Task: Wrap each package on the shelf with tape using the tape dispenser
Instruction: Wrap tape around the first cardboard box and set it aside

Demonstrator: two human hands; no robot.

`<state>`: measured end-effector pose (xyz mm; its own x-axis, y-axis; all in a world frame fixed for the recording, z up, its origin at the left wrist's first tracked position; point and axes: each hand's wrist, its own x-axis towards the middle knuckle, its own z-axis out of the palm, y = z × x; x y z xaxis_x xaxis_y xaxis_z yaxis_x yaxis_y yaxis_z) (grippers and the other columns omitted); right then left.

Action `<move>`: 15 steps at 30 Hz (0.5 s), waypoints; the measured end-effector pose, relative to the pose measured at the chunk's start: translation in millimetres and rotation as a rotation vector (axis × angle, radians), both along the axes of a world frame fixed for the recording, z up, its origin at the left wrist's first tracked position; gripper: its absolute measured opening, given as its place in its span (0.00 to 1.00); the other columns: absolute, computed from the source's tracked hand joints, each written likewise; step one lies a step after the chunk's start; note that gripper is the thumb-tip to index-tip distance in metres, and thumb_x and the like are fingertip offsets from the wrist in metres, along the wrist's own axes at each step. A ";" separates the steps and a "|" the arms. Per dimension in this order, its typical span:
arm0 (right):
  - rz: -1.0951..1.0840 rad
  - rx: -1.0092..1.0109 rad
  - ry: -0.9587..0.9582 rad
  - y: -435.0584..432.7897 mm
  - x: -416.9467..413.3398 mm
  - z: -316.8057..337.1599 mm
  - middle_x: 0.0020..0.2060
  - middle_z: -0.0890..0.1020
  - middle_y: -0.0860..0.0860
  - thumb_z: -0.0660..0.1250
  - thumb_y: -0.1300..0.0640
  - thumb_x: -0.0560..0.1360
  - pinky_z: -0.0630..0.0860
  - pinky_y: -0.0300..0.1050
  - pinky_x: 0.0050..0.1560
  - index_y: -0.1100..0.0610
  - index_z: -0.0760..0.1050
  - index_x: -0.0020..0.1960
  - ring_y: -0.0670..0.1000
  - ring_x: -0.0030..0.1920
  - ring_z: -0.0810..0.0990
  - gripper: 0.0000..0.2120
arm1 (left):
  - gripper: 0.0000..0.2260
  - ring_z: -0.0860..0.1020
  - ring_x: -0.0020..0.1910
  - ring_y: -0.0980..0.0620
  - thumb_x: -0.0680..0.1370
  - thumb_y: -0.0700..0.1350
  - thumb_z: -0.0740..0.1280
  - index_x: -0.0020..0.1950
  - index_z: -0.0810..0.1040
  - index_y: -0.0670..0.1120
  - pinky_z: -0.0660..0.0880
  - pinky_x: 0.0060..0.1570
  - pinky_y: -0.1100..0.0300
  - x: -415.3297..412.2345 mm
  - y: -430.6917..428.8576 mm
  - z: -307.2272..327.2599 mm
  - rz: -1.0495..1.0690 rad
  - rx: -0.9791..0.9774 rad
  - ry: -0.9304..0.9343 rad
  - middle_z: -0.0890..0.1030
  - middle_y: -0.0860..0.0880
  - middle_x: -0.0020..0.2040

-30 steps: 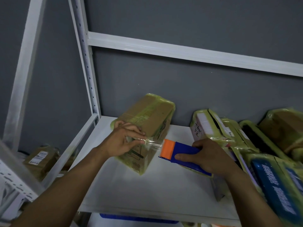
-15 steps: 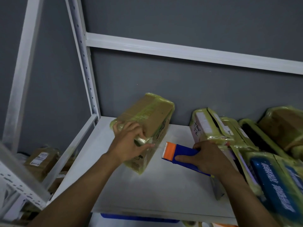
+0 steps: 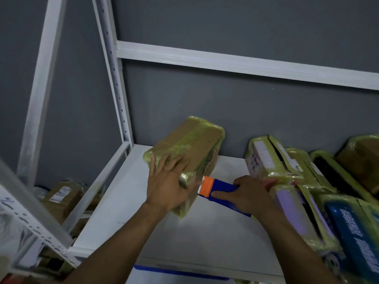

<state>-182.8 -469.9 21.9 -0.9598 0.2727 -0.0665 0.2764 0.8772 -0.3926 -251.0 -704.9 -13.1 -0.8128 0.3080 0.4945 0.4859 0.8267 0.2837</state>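
Brown cardboard banded with yellowish-green tape makes up the package (image 3: 191,149) at the centre of the frame. It rests on the white shelf (image 3: 205,232), with its far end towards the grey wall (image 3: 235,103). The left hand (image 3: 166,187) lies flat on the near end of the package, fingers straight and spread, palm pressing on the cardboard and thumb reaching towards its lower right corner.

Just right of that thumb is the tape dispenser (image 3: 220,188), a blue body with an orange head. The head is at the package's near corner, though contact cannot be made out. The right hand (image 3: 249,195) grasps the blue body, fingers wrapped round it and thumb along its lower edge.

At the right of the frame a row of taped parcels (image 3: 287,167) leans one against the next on the same shelf, the nearest of them blue with white print (image 3: 352,232). A white upright (image 3: 114,78) and a crossbar (image 3: 246,62) frame the rack at upper left and across the top. More cardboard boxes (image 3: 61,195) lie in the lower left, beyond the shelf's side rail.
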 end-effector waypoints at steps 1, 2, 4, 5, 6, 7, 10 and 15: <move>0.003 -0.005 0.001 -0.9 -2.5 -2.0 0.36 0.77 0.47 0.69 0.20 0.61 0.69 0.39 0.34 0.53 0.75 0.39 0.45 0.35 0.77 0.34 | 0.31 0.67 0.75 0.46 0.75 0.73 0.59 0.72 0.75 0.57 0.42 0.79 0.43 -0.1 0.0 -1.0 0.006 0.000 0.009 0.75 0.57 0.72; 0.003 -0.009 -0.003 -2.2 -4.2 -2.9 0.37 0.77 0.47 0.70 0.21 0.62 0.69 0.39 0.34 0.53 0.75 0.40 0.45 0.36 0.78 0.34 | 0.30 0.67 0.75 0.46 0.76 0.72 0.60 0.72 0.75 0.57 0.41 0.79 0.43 -0.2 -0.3 -2.0 0.010 0.004 0.015 0.76 0.56 0.71; 0.006 -0.028 -0.003 -3.9 -6.6 -4.7 0.37 0.78 0.47 0.71 0.22 0.62 0.70 0.39 0.35 0.53 0.76 0.41 0.45 0.36 0.78 0.34 | 0.28 0.68 0.74 0.45 0.77 0.69 0.61 0.72 0.76 0.57 0.41 0.79 0.43 -0.6 -1.0 -4.0 0.011 0.023 0.020 0.76 0.55 0.71; 0.007 -0.036 0.001 -4.6 -7.7 -5.3 0.37 0.78 0.47 0.71 0.22 0.62 0.70 0.39 0.35 0.54 0.76 0.41 0.45 0.36 0.79 0.33 | 0.27 0.69 0.74 0.45 0.77 0.68 0.61 0.71 0.76 0.56 0.41 0.79 0.43 -0.9 -1.2 -4.7 0.011 0.035 0.021 0.77 0.55 0.70; 0.008 -0.042 0.004 -4.9 -8.7 -5.9 0.37 0.78 0.47 0.71 0.22 0.62 0.71 0.40 0.35 0.54 0.76 0.41 0.46 0.36 0.79 0.33 | 0.27 0.69 0.73 0.45 0.77 0.68 0.62 0.71 0.77 0.56 0.41 0.79 0.42 -1.3 -0.7 -5.0 0.010 0.046 0.024 0.77 0.55 0.70; 0.007 -0.048 0.003 -5.0 -9.8 -5.9 0.37 0.78 0.47 0.71 0.22 0.62 0.71 0.40 0.36 0.54 0.76 0.41 0.46 0.37 0.79 0.34 | 0.26 0.70 0.73 0.45 0.77 0.67 0.63 0.70 0.77 0.56 0.42 0.79 0.41 -1.7 0.3 -5.4 0.011 0.055 0.025 0.78 0.55 0.69; 0.005 -0.036 -0.013 -7.0 -12.5 -7.2 0.38 0.77 0.47 0.71 0.21 0.62 0.71 0.41 0.37 0.53 0.75 0.42 0.46 0.39 0.78 0.34 | 0.25 0.72 0.71 0.45 0.76 0.67 0.65 0.68 0.79 0.56 0.46 0.78 0.40 -3.9 4.3 -7.0 0.024 0.077 0.028 0.80 0.56 0.67; -0.027 0.015 -0.018 -15.3 -17.3 -14.9 0.39 0.79 0.47 0.69 0.19 0.60 0.77 0.43 0.40 0.52 0.76 0.44 0.47 0.40 0.79 0.36 | 0.24 0.69 0.72 0.46 0.77 0.66 0.65 0.70 0.78 0.58 0.41 0.79 0.43 -2.1 6.6 -8.9 0.026 0.072 0.021 0.78 0.57 0.68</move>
